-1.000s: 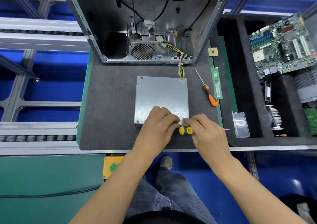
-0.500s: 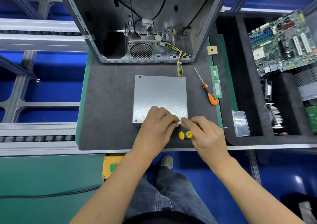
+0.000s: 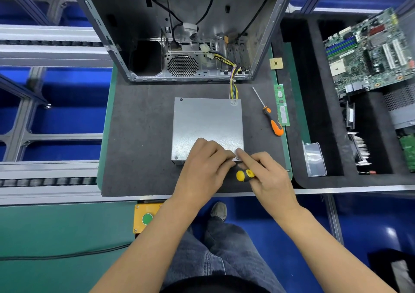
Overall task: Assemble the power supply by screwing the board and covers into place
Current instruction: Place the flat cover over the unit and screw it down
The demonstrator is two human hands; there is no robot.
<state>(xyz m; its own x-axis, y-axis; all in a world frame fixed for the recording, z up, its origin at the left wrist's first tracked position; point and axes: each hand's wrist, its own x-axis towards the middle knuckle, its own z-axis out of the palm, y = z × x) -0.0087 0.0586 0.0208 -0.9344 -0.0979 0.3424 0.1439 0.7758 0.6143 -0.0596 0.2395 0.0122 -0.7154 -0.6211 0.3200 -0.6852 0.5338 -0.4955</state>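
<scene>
The silver power supply box (image 3: 207, 122) lies flat on the dark mat, its cable bundle (image 3: 233, 88) running into the open computer case (image 3: 190, 34). My left hand (image 3: 202, 164) rests on the box's near right corner with fingers curled, the tips pinching at a small screw (image 3: 237, 158). My right hand (image 3: 269, 176) grips a yellow-and-black screwdriver (image 3: 243, 174) in its palm. That hand's index finger reaches to the same corner. Another screw (image 3: 176, 158) sits in the near left corner.
An orange screwdriver (image 3: 272, 122) and a green memory stick (image 3: 282, 108) lie right of the box. A clear plastic tray (image 3: 314, 160) stands on the black foam holder (image 3: 301, 113), with a motherboard (image 3: 368, 50) further right. A conveyor (image 3: 49, 52) runs along the left.
Both hands stay at the near right corner of the box. My right index finger has stretched a little further onto the corner; the screwdriver handle barely shifted.
</scene>
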